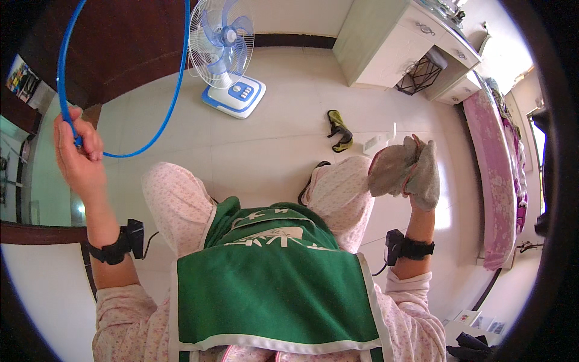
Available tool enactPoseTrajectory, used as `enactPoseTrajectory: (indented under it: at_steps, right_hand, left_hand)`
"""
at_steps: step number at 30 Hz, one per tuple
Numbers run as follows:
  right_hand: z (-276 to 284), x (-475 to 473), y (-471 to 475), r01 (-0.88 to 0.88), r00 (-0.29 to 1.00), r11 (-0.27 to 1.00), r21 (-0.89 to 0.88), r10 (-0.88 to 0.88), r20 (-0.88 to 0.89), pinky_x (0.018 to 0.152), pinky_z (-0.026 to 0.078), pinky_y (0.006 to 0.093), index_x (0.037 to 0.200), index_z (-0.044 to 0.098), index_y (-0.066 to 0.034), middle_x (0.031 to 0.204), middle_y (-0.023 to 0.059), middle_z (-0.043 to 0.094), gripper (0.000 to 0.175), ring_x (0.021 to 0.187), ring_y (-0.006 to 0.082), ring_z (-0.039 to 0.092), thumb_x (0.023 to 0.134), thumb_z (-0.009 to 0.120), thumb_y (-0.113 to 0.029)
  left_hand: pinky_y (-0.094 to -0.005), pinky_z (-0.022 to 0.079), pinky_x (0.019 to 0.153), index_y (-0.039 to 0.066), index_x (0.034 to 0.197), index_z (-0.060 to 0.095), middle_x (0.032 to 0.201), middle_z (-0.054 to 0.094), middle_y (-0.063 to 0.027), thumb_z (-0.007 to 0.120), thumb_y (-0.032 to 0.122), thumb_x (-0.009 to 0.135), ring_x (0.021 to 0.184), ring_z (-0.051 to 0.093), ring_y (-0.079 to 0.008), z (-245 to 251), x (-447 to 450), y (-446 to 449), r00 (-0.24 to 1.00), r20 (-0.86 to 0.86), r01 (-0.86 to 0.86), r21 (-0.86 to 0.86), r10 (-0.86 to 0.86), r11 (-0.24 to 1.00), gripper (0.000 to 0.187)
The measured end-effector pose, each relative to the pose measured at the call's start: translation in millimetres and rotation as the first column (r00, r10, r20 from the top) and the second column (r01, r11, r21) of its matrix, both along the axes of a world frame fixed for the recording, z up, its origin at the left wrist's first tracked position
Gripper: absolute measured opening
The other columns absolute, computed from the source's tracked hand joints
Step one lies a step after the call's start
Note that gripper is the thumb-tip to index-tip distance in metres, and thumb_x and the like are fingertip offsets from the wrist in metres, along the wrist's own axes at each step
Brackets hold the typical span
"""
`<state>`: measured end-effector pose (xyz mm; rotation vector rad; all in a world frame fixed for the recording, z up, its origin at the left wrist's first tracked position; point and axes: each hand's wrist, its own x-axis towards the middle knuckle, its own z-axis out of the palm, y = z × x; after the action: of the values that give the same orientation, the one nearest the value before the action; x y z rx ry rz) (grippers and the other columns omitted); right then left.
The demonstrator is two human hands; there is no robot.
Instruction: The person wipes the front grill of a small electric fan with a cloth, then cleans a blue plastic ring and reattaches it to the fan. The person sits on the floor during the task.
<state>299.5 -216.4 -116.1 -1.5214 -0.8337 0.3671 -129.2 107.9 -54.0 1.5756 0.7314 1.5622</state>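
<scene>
My left hand (79, 151), raised at the left, is closed around a blue flexible tube (169, 113), which loops down from the top of the view and back up past the fan. Over at the right, a grey-brown cloth (405, 172) with red edging covers most of my right hand (420, 201) and hangs above my knee. The cloth hides the fingers, and whether it is held or worn does not show. A black strap with a small device circles each forearm. A green apron (276, 289) lies across my lap.
A blue and white electric fan (233, 97) stands on the tiled floor ahead. A yellow-green and black cloth item (339, 131) lies nearer. White drawers (375, 54), a wire-frame stool (420, 74) and a bed with pink bedding (486, 176) are at the right.
</scene>
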Motion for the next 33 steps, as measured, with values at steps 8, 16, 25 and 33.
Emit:
enactPoseTrajectory:
  at_steps: [8,16,25,33]
  right_hand:
    - [-2.4,11.1,-16.6,-0.078,0.993,0.994,0.08,0.084,-0.078,0.048,0.044,0.0258,0.127,0.044,-0.0028,0.079,0.0058,0.057,0.044,0.061,0.0154,0.055,0.095,0.046,-0.033]
    - [41.7,-11.5,-31.9,-0.017,0.662,0.696,0.718,0.546,-0.514,0.099,0.039,0.0361,0.133,0.038,-0.0041,0.121,0.0104,0.054,0.054,0.111,0.0228,0.052,0.094,0.043,-0.042]
    - [66.4,10.5,-55.4,0.09,0.971,0.804,0.588,0.059,-0.23,0.073,0.042,0.029,0.102,0.053,0.0008,0.089,0.0068,0.06,0.038,0.081,0.0164,0.053,0.073,0.063,-0.022]
    - [3.3,82.2,-104.1,0.268,0.905,0.884,-0.383,-0.368,-0.215,0.066,0.048,0.0289,0.107,0.054,-0.0031,0.091,0.0036,0.058,0.027,0.08,0.013,0.057,0.085,0.056,-0.018]
  left_hand:
    - [-0.0193,0.021,0.042,0.007,0.099,0.051,0.057,0.033,0.0044,0.036,0.031,0.097,0.046,0.027,-0.0034,-10.5,42.2,-33.1,0.989,0.087,0.116,0.023,-0.118,0.993,0.029]
    - [-0.0193,0.018,0.042,0.003,0.099,0.049,0.057,0.032,0.0029,0.035,0.031,0.097,0.045,0.023,-0.0044,10.0,34.1,-58.5,0.984,0.153,0.059,0.179,-0.087,0.982,0.031]
    - [-0.0203,0.018,0.04,0.002,0.101,0.048,0.057,0.032,0.0017,0.034,0.027,0.097,0.044,0.024,-0.0051,19.6,81.9,-61.5,0.984,0.02,0.172,0.083,-0.174,0.982,0.03]
    - [-0.0197,0.018,0.042,0.005,0.095,0.048,0.057,0.032,0.0026,0.034,0.025,0.097,0.045,0.025,-0.0038,0.0,118.2,-61.2,0.936,-0.082,0.341,-0.02,-0.342,0.94,0.025]
